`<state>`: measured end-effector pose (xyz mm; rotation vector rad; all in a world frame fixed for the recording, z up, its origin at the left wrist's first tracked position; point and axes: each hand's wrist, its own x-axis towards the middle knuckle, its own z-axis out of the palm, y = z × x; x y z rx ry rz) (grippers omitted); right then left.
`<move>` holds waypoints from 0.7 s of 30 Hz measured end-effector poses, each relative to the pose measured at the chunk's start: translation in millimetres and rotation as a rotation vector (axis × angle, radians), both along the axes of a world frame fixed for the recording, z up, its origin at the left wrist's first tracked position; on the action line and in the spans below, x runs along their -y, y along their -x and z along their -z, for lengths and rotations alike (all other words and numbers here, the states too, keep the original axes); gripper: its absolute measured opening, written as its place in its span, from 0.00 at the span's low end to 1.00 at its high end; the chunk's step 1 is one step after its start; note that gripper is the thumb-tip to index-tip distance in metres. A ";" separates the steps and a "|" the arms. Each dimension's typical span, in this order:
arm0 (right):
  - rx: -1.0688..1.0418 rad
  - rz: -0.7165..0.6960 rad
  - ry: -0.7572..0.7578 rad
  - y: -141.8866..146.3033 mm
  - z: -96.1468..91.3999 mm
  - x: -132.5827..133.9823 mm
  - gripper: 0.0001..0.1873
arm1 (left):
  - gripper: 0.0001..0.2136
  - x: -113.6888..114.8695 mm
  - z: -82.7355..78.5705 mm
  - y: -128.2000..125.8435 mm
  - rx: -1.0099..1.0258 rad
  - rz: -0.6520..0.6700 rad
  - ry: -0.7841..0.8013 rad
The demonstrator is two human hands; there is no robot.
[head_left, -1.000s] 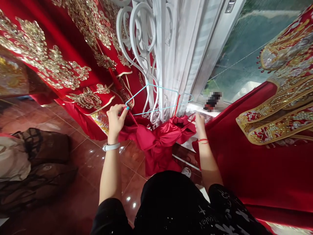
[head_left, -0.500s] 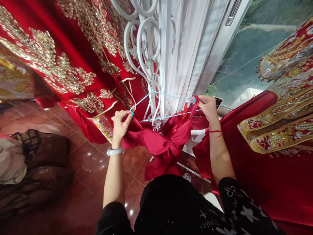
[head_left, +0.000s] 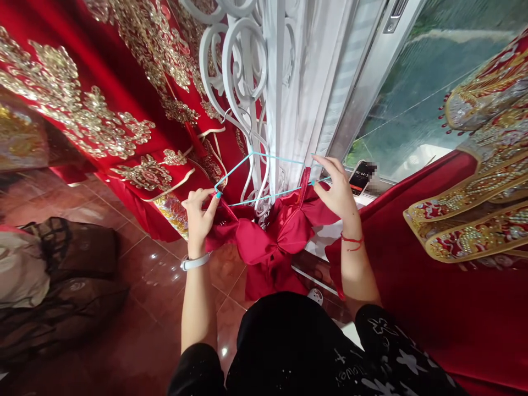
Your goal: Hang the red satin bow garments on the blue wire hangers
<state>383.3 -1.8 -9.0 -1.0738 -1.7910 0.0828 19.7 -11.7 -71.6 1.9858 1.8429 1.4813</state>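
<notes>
While mesh-covered bags (head_left: pixel 82 247) rest on the glossy tiled floor (head_left: pixel 157 308) at far left, a red gown (head_left: pixel 124 110) thick with gold beading hangs close by; in front of it the left hand (head_left: pixel 200 212), a pale band (head_left: pixel 196 263) at its wrist, clamps thumb and fingers on the left corner of a light-blue hanger (head_left: pixel 252 153) and a red shoulder strap (head_left: pixel 230 210). The hanger spans the space between both hands before a white scrollwork stand (head_left: pixel 247 66), its long axis running left to right and rising slightly rightward, its metal hook (head_left: pixel 250 127) pointing up and away from the person. Below it droops a red dress (head_left: pixel 258 242), bodice spread crosswise, skirt falling toward the person's black shirt (head_left: pixel 284 341), whose white lettering appears to read "Flower". The second strap (head_left: pixel 304 184) sits at the hanger's right end, where the right hand (head_left: pixel 336 190), a red cord bracelet (head_left: pixel 352 242) at its wrist, holds thumb and fingers apart, thumb tip at the lower bar. Just beyond, a phone (head_left: pixel 361 177) shows "00:04:2", its last digit hidden by pixelation. At far right, gold-edged embroidered panels (head_left: pixel 474 231) lie over red cloth (head_left: pixel 412 286) near a window (head_left: pixel 396 110)
</notes>
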 end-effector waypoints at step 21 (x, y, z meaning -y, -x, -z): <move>0.093 -0.338 0.418 213.5 48.9 -25.0 0.10 | 0.27 28.0 42.2 68.3 0.131 -0.037 -0.050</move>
